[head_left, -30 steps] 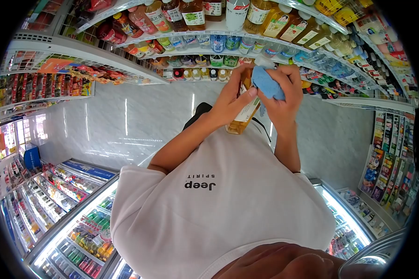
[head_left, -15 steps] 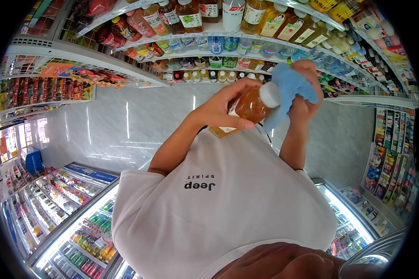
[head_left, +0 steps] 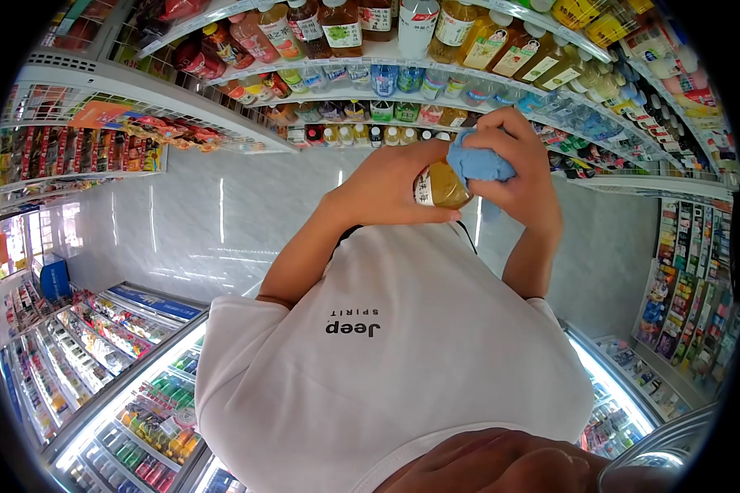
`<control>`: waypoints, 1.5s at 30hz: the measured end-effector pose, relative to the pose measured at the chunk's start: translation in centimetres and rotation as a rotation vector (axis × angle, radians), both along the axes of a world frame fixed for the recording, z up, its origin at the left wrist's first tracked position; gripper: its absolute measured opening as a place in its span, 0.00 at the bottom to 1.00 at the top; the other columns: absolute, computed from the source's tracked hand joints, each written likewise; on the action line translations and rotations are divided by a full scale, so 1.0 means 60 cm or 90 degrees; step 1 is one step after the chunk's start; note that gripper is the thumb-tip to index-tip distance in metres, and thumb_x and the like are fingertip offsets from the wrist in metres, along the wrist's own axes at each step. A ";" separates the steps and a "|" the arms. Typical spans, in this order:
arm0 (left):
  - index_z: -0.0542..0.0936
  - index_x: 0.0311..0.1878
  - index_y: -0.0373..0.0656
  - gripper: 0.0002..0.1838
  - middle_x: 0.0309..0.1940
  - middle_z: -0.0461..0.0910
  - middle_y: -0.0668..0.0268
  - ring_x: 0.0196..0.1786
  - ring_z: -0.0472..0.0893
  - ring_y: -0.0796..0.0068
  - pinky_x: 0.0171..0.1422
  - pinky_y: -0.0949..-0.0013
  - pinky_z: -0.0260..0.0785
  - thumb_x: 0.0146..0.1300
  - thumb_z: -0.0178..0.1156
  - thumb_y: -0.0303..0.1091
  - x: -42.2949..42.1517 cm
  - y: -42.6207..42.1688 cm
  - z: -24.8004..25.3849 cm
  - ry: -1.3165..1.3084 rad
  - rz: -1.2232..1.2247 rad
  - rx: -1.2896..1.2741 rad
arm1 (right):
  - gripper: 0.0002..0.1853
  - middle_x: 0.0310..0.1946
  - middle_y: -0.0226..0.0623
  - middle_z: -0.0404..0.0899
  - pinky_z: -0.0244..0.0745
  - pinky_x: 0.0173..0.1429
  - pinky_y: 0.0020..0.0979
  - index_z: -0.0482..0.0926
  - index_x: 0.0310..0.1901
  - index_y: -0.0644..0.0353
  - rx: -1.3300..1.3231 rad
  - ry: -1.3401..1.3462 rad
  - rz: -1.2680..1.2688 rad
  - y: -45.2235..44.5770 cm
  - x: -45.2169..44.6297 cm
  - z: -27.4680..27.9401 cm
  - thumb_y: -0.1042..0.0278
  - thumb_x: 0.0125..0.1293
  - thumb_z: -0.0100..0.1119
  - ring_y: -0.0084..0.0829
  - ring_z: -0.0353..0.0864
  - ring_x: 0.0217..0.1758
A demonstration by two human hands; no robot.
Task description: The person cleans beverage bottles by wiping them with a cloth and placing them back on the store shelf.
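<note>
In front of my chest, my left hand (head_left: 393, 186) is wrapped round a drink bottle (head_left: 447, 186) with amber liquid and a white label. The bottle is tilted, its upper end pointing to the right. A light blue cloth (head_left: 483, 164) is bunched in my right hand (head_left: 524, 168), with the fingers closed over it. The cloth presses against the neck end of the bottle and covers the cap. A small flap of it hangs below the right hand.
Ahead curves a tiered shelf (head_left: 370, 59) full of bottled drinks. Wire racks with snack packets (head_left: 173, 135) stand at the left. Lit coolers (head_left: 152, 411) flank my body on both sides. Grey tiled floor (head_left: 189, 205) lies beneath. More packed shelves (head_left: 686, 271) are at the right.
My right hand has moved left and down, and the cloth has gone from hanging loose beside the cap to bunched over it. The bottle has turned in my left hand.
</note>
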State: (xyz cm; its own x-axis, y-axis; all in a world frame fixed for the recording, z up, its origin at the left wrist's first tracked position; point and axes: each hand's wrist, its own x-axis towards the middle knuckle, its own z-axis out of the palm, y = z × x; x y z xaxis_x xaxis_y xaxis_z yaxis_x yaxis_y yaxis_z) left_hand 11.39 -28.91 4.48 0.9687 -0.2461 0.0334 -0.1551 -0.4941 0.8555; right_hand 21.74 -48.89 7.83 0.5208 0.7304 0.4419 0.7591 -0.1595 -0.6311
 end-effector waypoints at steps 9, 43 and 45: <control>0.74 0.60 0.43 0.38 0.49 0.83 0.58 0.47 0.84 0.51 0.47 0.57 0.77 0.49 0.77 0.51 0.010 -0.018 -0.022 -0.149 0.131 0.109 | 0.20 0.41 0.40 0.76 0.75 0.47 0.36 0.82 0.44 0.60 0.135 0.101 -0.271 0.024 -0.011 -0.070 0.75 0.45 0.67 0.40 0.79 0.43; 0.73 0.41 0.42 0.27 0.35 0.76 0.63 0.40 0.77 0.66 0.50 0.59 0.75 0.67 0.59 0.61 0.076 -0.023 -0.045 0.304 0.388 -1.272 | 0.17 0.43 0.31 0.69 0.69 0.42 0.39 0.82 0.36 0.44 0.331 -0.419 -0.095 0.066 -0.062 -0.149 0.70 0.41 0.73 0.39 0.69 0.44; 0.75 0.45 0.39 0.29 0.37 0.78 0.60 0.42 0.78 0.63 0.50 0.60 0.74 0.67 0.57 0.62 0.083 -0.019 -0.056 0.265 0.398 -1.221 | 0.16 0.42 0.32 0.70 0.69 0.42 0.39 0.82 0.35 0.44 0.323 -0.417 -0.099 0.069 -0.066 -0.150 0.70 0.40 0.73 0.39 0.70 0.43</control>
State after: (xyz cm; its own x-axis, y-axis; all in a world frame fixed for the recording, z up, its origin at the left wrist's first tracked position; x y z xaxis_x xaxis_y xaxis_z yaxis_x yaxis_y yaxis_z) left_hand 16.39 -30.05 1.14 0.9054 0.1230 -0.4064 -0.0585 0.9841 0.1675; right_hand 17.80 -44.73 -1.15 0.1237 0.3029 0.9449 0.9895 -0.1087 -0.0947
